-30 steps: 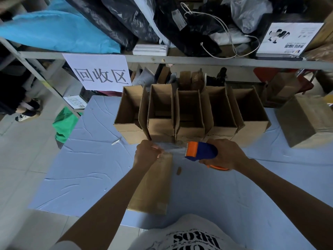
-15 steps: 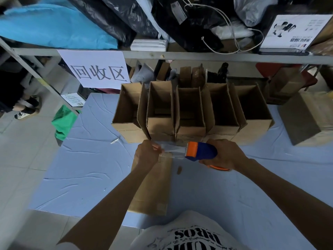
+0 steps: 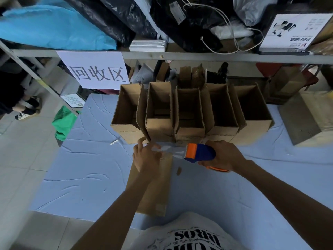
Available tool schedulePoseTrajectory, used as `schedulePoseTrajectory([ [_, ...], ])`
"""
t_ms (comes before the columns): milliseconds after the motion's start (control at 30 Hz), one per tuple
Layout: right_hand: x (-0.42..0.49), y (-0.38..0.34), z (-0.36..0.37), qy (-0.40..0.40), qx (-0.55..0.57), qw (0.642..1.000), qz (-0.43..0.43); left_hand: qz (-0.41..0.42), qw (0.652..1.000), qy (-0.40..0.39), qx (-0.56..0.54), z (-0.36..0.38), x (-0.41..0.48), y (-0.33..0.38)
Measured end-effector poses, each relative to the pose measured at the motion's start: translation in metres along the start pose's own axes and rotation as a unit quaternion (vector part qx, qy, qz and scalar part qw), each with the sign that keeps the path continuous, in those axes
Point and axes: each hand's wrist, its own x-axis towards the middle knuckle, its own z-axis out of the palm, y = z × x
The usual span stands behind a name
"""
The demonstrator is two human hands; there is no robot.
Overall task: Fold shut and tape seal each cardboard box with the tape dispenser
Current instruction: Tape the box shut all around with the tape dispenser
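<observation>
Your right hand (image 3: 223,156) is wrapped tight round the tape dispenser (image 3: 200,152). Your left hand (image 3: 146,158) pinches the clear tape (image 3: 171,150) pulled from it, over the flat cardboard box (image 3: 155,188) on the wrinkled blue table cover (image 3: 81,177). Open boxes (image 3: 189,112) line up behind, under a metal shelf (image 3: 198,55) with a paper sign (image 3: 93,69). Pale floor tiles (image 3: 16,168) to your left.

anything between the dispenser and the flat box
Nothing visible. The tape runs from the dispenser in the right hand to the left hand over the far end of the box; the open boxes stand behind.
</observation>
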Motion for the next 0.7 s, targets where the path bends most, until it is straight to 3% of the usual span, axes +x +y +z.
schedulePoseTrajectory([
  [167,-0.002,-0.001,0.001,0.000,-0.007,1.000,-0.006,-0.021,0.999,-0.018,-0.027,-0.007,0.005,-0.004],
  [333,-0.003,-0.004,0.001,-0.009,-0.005,1.000,-0.001,-0.124,0.991,-0.042,-0.004,-0.007,0.005,0.000],
  [400,-0.003,-0.005,0.001,-0.018,0.000,1.000,-0.002,-0.117,0.992,-0.035,0.045,-0.006,-0.002,0.010],
  [567,-0.010,-0.002,0.002,-0.041,-0.006,0.999,-0.004,-0.063,0.974,-0.119,0.180,0.013,-0.035,0.019],
  [700,-0.019,-0.003,-0.005,-0.030,0.010,0.999,0.005,-0.060,0.989,-0.079,0.105,0.001,-0.030,0.019],
])
